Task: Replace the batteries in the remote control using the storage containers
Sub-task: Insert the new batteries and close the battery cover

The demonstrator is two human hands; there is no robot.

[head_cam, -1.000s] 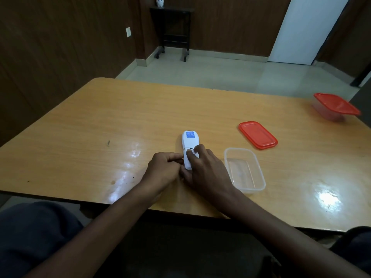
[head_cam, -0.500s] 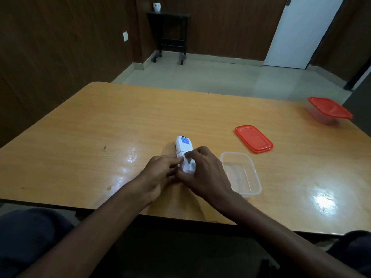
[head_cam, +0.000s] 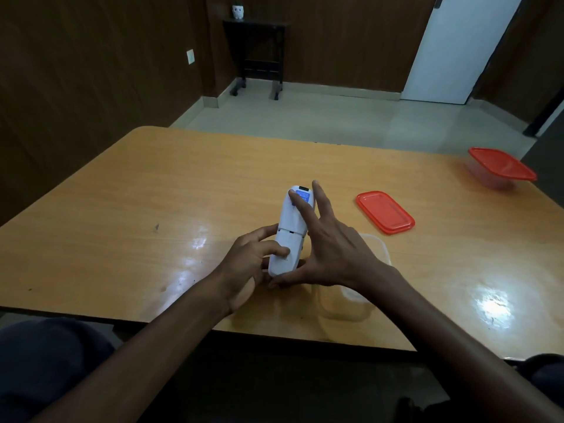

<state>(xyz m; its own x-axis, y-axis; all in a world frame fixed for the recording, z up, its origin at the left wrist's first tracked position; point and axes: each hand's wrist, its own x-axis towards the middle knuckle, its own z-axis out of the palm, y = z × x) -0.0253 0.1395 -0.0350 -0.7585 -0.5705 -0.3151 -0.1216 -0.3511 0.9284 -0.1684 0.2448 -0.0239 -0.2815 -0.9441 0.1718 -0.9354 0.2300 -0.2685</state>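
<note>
Your hands have lifted the remote control [head_cam: 292, 230] off the counter [head_cam: 128, 209]; a second ago it lay flat there under both hands. It is now held back side up, tilted, far end raised, above the counter's near middle.

Left hand [head_cam: 250, 264]: fingers curled round the lower body, thumb pressing on the battery cover. Right hand [head_cam: 332, 254]: fingers spread and mostly straight, index finger resting along the upper back near the blue label, thumb under the near end. The cover seam is visible and the cover appears still seated, so the compartment is judged not yet open.

The open clear container [head_cam: 378, 248] sits just beside and partly behind your right hand, ready to receive the spent cells. Its red lid [head_cam: 385, 212] lies beyond it. The second container with red lid [head_cam: 500, 167] stands well apart at the far right, still closed; it probably holds the replacements
</note>
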